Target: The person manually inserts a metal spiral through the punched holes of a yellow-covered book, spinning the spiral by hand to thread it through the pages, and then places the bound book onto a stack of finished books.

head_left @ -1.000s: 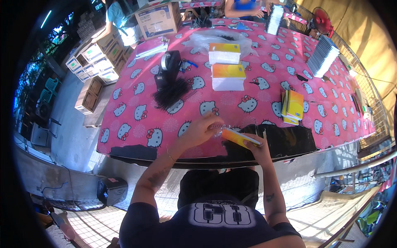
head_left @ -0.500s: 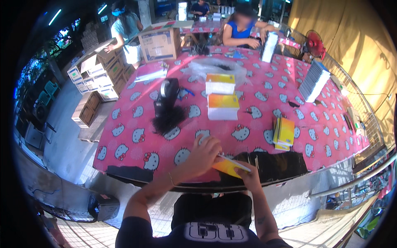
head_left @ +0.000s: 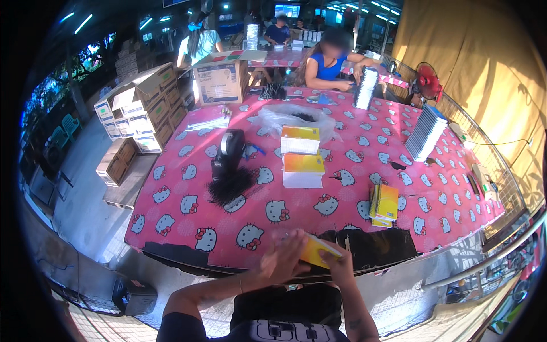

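Note:
A small notebook with a yellow-orange cover is held near the table's front edge, tilted. My right hand grips its right end, thumb on the cover. At its left end is my left hand, fingers stretched out and a little blurred; whether they touch the notebook is hard to tell. Farther right lie several yellow notebooks in a small pile. Two stacks of yellow-orange-covered pads, a near one and a far one, stand mid-table.
Black bristle-like strands lie beside a black device on the pink patterned tablecloth. Tall book stacks stand at the right. A carton sits at the back left; across the table, a person in blue works.
My left hand has gone from curled at the notebook's left end to stretched out along it. The notebook now shows more of its cover. The whole view has shifted, bringing the far room into sight.

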Available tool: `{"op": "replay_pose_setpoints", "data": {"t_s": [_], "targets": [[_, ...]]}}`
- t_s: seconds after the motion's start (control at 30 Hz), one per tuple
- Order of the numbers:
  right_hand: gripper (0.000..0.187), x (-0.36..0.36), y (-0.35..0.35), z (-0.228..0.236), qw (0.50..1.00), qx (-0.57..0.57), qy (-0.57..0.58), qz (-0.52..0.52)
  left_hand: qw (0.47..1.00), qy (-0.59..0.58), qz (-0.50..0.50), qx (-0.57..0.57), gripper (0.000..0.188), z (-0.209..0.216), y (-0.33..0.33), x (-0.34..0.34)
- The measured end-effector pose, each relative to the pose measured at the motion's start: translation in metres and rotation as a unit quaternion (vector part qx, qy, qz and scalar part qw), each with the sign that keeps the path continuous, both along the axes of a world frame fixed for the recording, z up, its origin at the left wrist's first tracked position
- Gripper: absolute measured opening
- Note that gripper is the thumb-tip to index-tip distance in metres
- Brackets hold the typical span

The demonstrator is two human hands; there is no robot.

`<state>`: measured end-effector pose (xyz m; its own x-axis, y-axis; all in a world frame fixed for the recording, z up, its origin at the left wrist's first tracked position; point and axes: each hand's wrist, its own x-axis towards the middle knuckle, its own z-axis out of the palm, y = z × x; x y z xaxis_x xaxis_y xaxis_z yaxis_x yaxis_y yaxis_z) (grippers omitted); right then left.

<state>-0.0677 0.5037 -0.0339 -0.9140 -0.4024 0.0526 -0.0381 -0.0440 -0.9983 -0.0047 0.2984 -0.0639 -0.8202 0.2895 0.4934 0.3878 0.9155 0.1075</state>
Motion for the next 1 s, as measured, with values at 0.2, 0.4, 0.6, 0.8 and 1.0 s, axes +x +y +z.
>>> {"op": "replay_pose_setpoints", "data": {"t_s": [0.2,0.4,0.6,0.8,1.0], "targets": [[0.029,0.005,0.000,0.010,0.999,-0.040,-0.017,-0.007,0.997,-0.052,-0.011,-0.046,0.082,0.029,0.009,0.007],[0.030,0.007,-0.005,0.003,0.999,-0.027,-0.036,-0.007,0.987,0.029,0.057,-0.148,0.077,0.059,0.012,0.000],[0.029,0.003,0.000,-0.004,0.996,0.064,0.027,0.059,0.999,0.042,0.025,0.002,0.063,0.073,0.002,-0.025],[0.029,-0.005,0.004,-0.034,0.988,0.096,0.036,0.113,0.921,-0.384,-0.068,-0.002,0.062,0.072,-0.008,-0.028],[0.029,-0.002,-0.003,-0.044,0.995,0.053,0.030,0.079,0.994,-0.103,-0.019,-0.022,0.075,-0.002,0.027,0.041]]}}
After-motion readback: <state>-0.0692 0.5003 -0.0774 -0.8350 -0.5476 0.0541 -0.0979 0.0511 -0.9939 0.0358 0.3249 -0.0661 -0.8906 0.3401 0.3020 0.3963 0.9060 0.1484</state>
